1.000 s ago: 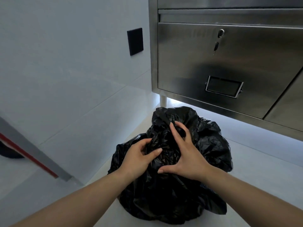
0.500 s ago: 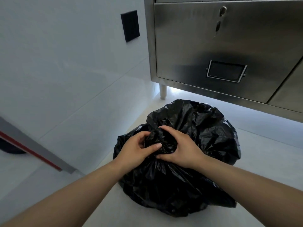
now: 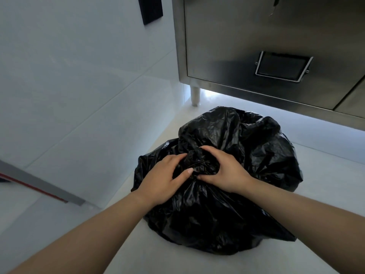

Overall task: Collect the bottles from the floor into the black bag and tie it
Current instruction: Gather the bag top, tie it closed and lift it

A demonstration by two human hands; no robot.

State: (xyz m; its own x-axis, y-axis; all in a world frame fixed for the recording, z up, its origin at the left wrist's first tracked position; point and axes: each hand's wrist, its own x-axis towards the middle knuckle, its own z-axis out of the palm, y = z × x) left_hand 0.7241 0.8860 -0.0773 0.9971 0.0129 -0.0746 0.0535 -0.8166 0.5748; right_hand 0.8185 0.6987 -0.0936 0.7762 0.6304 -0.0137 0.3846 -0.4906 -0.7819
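Stainless-steel cabinet [image 3: 276,36] at one o'clock, standing on a white tiled floor [image 3: 79,135]. Black bag [image 3: 246,151], full and bulging, at centre on the floor before it; no bottles visible outside. Left hand [image 3: 164,180] and right hand [image 3: 227,171] both closed around the bag's gathered neck [image 3: 199,163]. Step in hand, apparently: tying. Next move: cinch the knot tight
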